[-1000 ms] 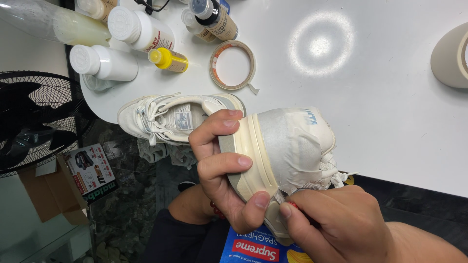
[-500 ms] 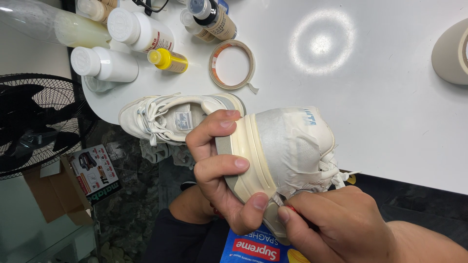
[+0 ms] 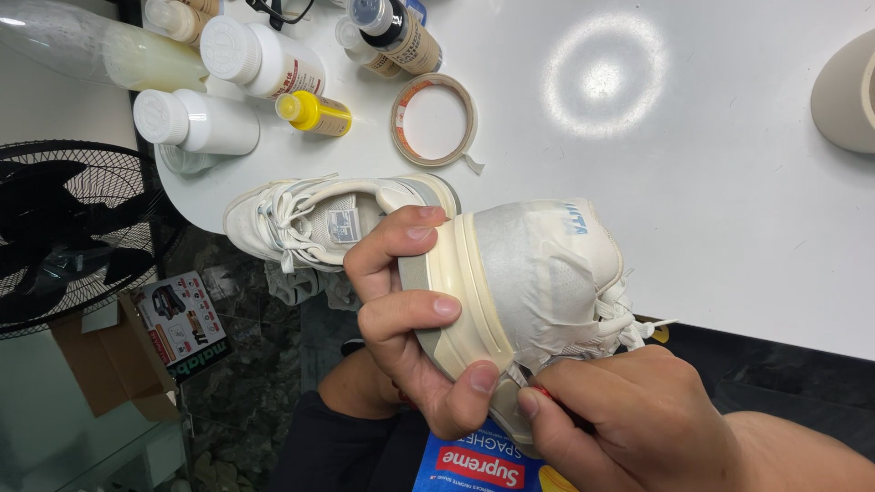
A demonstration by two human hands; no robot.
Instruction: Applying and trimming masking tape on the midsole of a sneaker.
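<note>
My left hand [image 3: 410,319] grips a white sneaker [image 3: 547,273] by its cream sole, fingers curled over the sole edge and thumb underneath. Pale masking tape covers the sneaker's upper, and its laces hang loose at the right. My right hand [image 3: 638,428] is closed at the sole's lower end, pinching a small red-tipped thing [image 3: 542,394] that is mostly hidden by the fingers. A second white sneaker [image 3: 319,219] lies on its side on the white table [image 3: 711,200] just behind my left hand.
A masking tape roll [image 3: 435,120] lies beyond the sneakers. White bottles [image 3: 196,123], a small yellow bottle [image 3: 314,113] and other bottles stand at the table's rounded far-left corner. A black fan [image 3: 64,228] and a printed box [image 3: 182,323] sit on the floor at left.
</note>
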